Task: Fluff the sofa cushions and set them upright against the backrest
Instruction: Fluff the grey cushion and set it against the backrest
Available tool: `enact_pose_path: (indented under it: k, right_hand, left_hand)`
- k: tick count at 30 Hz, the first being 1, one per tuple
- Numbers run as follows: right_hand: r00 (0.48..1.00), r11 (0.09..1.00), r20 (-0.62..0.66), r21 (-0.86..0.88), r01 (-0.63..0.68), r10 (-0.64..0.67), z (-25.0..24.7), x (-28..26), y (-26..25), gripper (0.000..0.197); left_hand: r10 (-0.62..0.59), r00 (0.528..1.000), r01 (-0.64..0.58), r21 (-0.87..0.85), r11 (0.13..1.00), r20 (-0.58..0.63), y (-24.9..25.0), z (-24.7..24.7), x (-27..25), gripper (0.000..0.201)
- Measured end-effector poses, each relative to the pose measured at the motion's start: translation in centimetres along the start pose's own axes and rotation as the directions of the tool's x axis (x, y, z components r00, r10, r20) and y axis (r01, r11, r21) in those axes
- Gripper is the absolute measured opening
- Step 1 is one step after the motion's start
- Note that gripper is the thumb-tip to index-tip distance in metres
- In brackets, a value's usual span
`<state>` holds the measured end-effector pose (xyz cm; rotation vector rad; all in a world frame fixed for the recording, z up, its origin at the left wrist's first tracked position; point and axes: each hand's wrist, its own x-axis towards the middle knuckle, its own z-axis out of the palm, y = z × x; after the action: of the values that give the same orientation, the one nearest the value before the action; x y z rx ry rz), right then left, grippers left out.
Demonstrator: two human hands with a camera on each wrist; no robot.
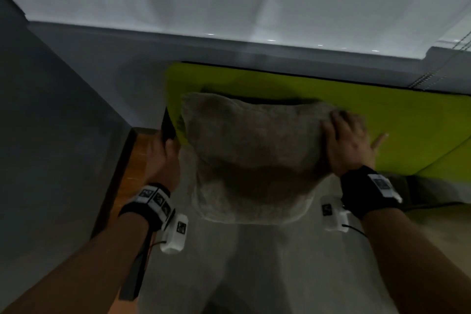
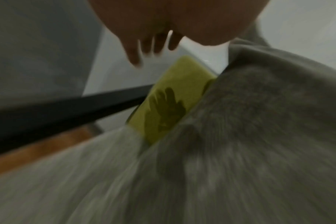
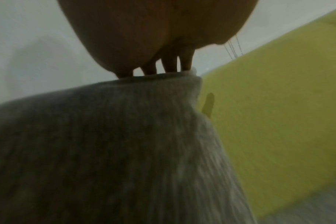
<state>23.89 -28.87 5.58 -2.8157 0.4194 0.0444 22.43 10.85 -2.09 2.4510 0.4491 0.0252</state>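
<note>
**Grey cushion standing against the lime backrest**

The right hand [image 1: 348, 144] is pressing flat, fingers straight, on the upper right corner of the grey cushion [image 1: 252, 158]. The left hand [image 1: 160, 154] is hovering off its left edge, fingers spread, touching nothing. The cushion is standing upright, top edge running left-right, leaning against the lime-green backrest [image 1: 382, 120].

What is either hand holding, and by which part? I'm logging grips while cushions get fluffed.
Neither grips: the right hand presses flat on the grey cushion at its upper right corner; the left hand is open beside it.
</note>
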Motion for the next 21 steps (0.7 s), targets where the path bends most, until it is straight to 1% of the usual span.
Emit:
enact_pose_path:
  k: [1, 2, 3, 4, 5, 6, 7, 8, 9, 10, 11, 12, 14, 15, 16, 17, 18, 19, 20, 21]
  right_hand:
    - [0.988, 0.996, -0.129, 0.012, 0.087, -0.085, -0.7, -0.5, -0.4, 0.053]
    - [0.938, 0.969, -0.255, 0.008, 0.246, -0.236, -1.4, -1.1, -1.3, 0.048]
    - [0.845, 0.903, -0.348, -0.012, 0.43, -0.407, -1.8, -1.9, -2.7, 0.042]
    - [0.743, 0.81, -0.379, -0.03, 0.585, -0.551, -1.6, -2.5, -4.5, 0.038]
    - [0.685, 0.736, -0.344, -0.027, 0.677, -0.643, -1.1, -3.1, -6.3, 0.037]
    - [0.679, 0.702, -0.25, -0.004, 0.712, -0.69, -0.4, -3.6, -8.1, 0.041]
    - [0.71, 0.712, -0.113, 0.02, 0.701, -0.695, 0.4, -3.9, -9.6, 0.05]
    - [0.747, 0.748, 0.024, 0.016, 0.664, -0.664, 1.2, -4.0, -10.6, 0.06]
    - [0.775, 0.779, 0.12, -0.014, 0.627, -0.621, 1.9, -3.9, -10.9, 0.066]
    - [0.79, 0.796, 0.149, -0.036, 0.605, -0.594, 2.3, -3.6, -10.9, 0.068]
    - [0.798, 0.802, 0.137, -0.038, 0.596, -0.587, 2.4, -3.3, -10.9, 0.067]
    - [0.799, 0.801, 0.106, -0.03, 0.598, -0.592, 2.2, -3.1, -10.9, 0.063]
    - [0.785, 0.785, 0.032, -0.005, 0.62, -0.619, 2.0, -3.2, -11.0, 0.057]
    - [0.769, 0.769, 0.008, 0.004, 0.639, -0.639, 2.0, -3.6, -11.0, 0.057]
    - [0.755, 0.755, 0.006, 0.002, 0.656, -0.656, 2.0, -4.2, -10.8, 0.061]
    - [0.748, 0.748, 0.035, -0.011, 0.663, -0.662, 2.3, -4.9, -10.4, 0.068]
    - [0.751, 0.751, 0.083, -0.031, 0.659, -0.655, 2.4, -5.5, -9.8, 0.077]
    - [0.761, 0.762, 0.13, -0.054, 0.646, -0.636, 2.6, -6.0, -9.1, 0.087]
    - [0.781, 0.781, 0.163, -0.077, 0.62, -0.603, 2.7, -6.1, -8.5, 0.096]
    - [0.813, 0.813, 0.179, -0.096, 0.574, -0.554, 2.6, -5.9, -8.0, 0.103]
  left_hand:
    - [-0.017, 1.0, 0.018, -0.056, 0.998, 0.025, -0.6, 0.0, -1.4, 0.039]
    - [-0.044, 0.994, 0.056, -0.132, 0.99, 0.099, -1.1, 0.3, -2.9, 0.038]
    - [-0.082, 0.966, 0.137, -0.218, 0.966, 0.244, -1.2, 0.7, -4.4, 0.045]
    - [-0.086, 0.906, 0.221, -0.289, 0.931, 0.414, -0.8, 0.8, -5.9, 0.055]
    - [-0.07, 0.835, 0.274, -0.301, 0.914, 0.546, -0.1, 1.0, -7.0, 0.063]
    - [-0.043, 0.79, 0.272, -0.286, 0.919, 0.612, 0.1, 1.5, -7.6, 0.064]
    - [-0.063, 0.779, 0.271, -0.244, 0.931, 0.624, 0.2, 2.1, -7.8, 0.059]
    - [-0.113, 0.786, 0.267, -0.168, 0.949, 0.607, -0.3, 3.0, -7.5, 0.047]
    - [-0.182, 0.778, 0.249, -0.028, 0.968, 0.602, -0.9, 3.7, -7.2, 0.037]
    - [-0.256, 0.744, 0.23, 0.122, 0.965, 0.617, -1.6, 4.4, -6.9, 0.035]
    - [-0.312, 0.719, 0.22, 0.224, 0.95, 0.621, -2.7, 5.2, -6.9, 0.04]
    - [-0.367, 0.683, 0.259, 0.26, 0.93, 0.632, -3.5, 5.9, -7.2, 0.041]
    - [-0.423, 0.601, 0.319, 0.282, 0.905, 0.678, -4.4, 6.8, -9.0, 0.037]
    - [-0.433, 0.55, 0.357, 0.267, 0.895, 0.714, -4.7, 7.5, -10.0, 0.034]
    - [-0.431, 0.482, 0.439, 0.215, 0.872, 0.763, -4.8, 8.3, -11.1, 0.027]
    - [-0.4, 0.396, 0.57, 0.12, 0.813, 0.826, -4.5, 8.9, -12.1, 0.019]
    - [-0.345, 0.334, 0.712, 0.005, 0.702, 0.877, -4.4, 9.7, -12.8, 0.014]
    - [-0.315, 0.334, 0.815, -0.105, 0.57, 0.888, -4.4, 10.4, -13.2, 0.012]
    - [-0.32, 0.349, 0.88, -0.191, 0.435, 0.881, -4.0, 10.9, -13.2, 0.011]
    - [-0.329, 0.379, 0.903, -0.267, 0.337, 0.865, -3.6, 11.5, -13.1, 0.013]
